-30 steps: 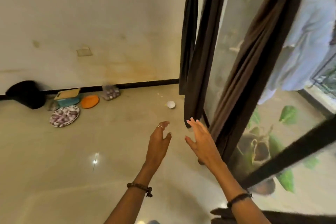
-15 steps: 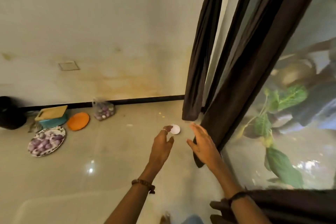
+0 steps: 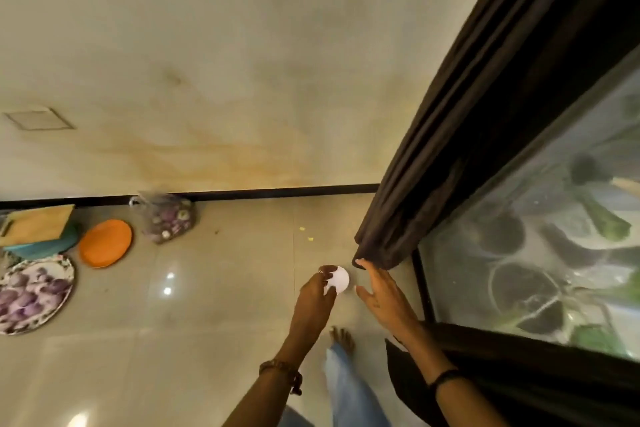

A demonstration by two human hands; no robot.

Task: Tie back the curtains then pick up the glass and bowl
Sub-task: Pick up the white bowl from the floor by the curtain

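A small white bowl (image 3: pixel 340 279) sits on the tiled floor near the hem of a dark brown curtain (image 3: pixel 433 166) that hangs bunched along the window frame. My left hand (image 3: pixel 316 295) reaches down with its fingers in front of the bowl's left edge; whether they touch it is unclear. My right hand (image 3: pixel 381 295) is spread open just right of the bowl, fingertips near the curtain hem. A second dark curtain (image 3: pixel 519 378) lies behind my right forearm. No glass is visible.
At the left of the floor by the wall are an orange plate (image 3: pixel 105 243), a patterned tray of purple onions (image 3: pixel 31 291), a bag of onions (image 3: pixel 166 218) and a wooden board (image 3: pixel 38 224). The glass window (image 3: pixel 536 236) fills the right. My bare foot (image 3: pixel 343 340) stands below the bowl.
The view has tilted down and moved closer to the floor. Both hands have moved towards the white bowl, which now lies between them; the left fingers now overlap its edge.
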